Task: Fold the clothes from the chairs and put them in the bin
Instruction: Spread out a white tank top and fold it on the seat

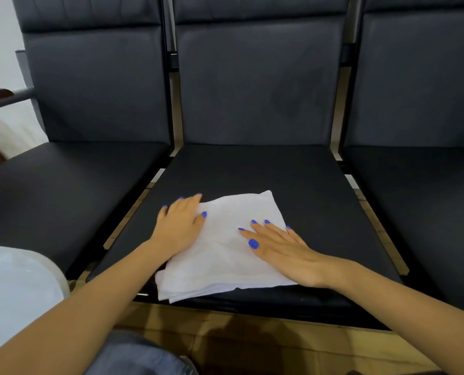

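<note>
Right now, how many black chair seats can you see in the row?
3. The left seat is bare, the middle seat holds the folded white cloth under both hands, and the right seat is cut off by the frame; more may lie beyond.

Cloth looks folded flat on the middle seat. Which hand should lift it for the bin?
Probably the left hand. It rests at the white cloth's left edge, fingers partly off it, so it can slide under. The right hand lies flat across the top. No bin is visible.
</note>
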A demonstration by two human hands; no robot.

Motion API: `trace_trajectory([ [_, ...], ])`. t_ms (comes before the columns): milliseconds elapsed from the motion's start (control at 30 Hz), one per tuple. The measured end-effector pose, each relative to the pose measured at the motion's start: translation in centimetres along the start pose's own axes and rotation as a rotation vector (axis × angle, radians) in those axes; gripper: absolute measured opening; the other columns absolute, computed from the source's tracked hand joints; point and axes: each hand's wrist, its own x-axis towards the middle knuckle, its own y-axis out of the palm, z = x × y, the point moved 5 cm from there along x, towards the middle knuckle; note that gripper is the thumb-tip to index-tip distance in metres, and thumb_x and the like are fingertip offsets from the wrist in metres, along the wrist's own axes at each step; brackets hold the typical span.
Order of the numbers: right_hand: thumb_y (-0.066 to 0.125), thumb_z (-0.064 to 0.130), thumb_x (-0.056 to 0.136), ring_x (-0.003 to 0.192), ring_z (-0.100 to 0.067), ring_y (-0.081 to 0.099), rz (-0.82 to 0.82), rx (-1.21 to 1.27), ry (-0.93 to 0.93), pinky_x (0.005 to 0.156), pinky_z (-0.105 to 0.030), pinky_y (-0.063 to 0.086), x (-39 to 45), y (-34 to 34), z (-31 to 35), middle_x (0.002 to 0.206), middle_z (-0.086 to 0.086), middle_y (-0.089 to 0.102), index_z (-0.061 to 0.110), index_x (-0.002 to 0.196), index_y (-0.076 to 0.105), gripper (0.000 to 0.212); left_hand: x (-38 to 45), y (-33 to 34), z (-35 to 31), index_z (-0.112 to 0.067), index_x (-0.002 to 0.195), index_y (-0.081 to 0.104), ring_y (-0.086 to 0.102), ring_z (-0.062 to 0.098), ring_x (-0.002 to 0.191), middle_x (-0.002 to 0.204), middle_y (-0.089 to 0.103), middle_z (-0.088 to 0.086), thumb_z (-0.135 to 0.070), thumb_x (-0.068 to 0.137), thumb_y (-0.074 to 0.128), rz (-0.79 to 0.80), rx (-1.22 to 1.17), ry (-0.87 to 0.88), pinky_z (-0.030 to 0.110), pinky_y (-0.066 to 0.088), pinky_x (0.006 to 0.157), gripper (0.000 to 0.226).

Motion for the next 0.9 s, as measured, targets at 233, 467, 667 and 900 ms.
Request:
trace_trajectory([
  [233,0.041,0.043,0.099,0.141,-0.015,0.023,-0.36,0.397,0.126,0.115,-0.038,0.026,1.4,-2.7,-2.0,0.15,0.007,0.03,0.032,0.148,0.028,0.052,-0.1,-2.2,4.0,-0.028,0.078,0.055,0.054,0.019,0.098,0.095,0.062,-0.002,-0.039,0.091,0.061,-0.208,-0.267,-0.269,0.034,0.027,0.087,0.018],
  [467,0.057,0.032,0.092,0.124,-0.027,0.046,-0.44,0.503,0.401,0.096,-0.038,0.044,3.1,-5.0,-2.9,0.147,-0.007,0.033,0.022,0.151,0.015,0.073,0.7,-2.1,3.4,-0.025,0.097,0.052,0.057,0.012,0.088,0.089,0.062,-0.007,-0.015,0.093,0.054,-0.278,-0.295,-0.233,0.029,0.015,0.081,0.011],
  [667,0.064,0.047,0.084,0.087,-0.019,0.058,-0.226,0.473,0.611,0.065,-0.028,0.046,3.4,-5.4,-4.1,0.108,-0.003,0.059,0.012,0.13,0.048,0.06,0.3,-2.1,3.3,-0.016,0.142,0.036,0.048,0.023,0.12,0.135,0.047,0.002,-0.006,0.093,0.049,-0.252,-0.254,-0.243,0.044,0.028,0.102,0.052],
  [900,0.07,0.023,0.081,0.096,-0.027,0.07,-0.089,0.94,0.446,0.087,-0.04,0.054,3.2,-5.4,-2.9,0.104,-0.01,0.073,0.012,0.119,0.062,0.04,0.3,-1.6,4.7,-0.012,0.139,0.042,0.05,0.025,0.12,0.13,0.054,0.006,-0.014,0.096,0.052,-0.143,-0.522,-0.269,0.04,0.04,0.101,0.044],
])
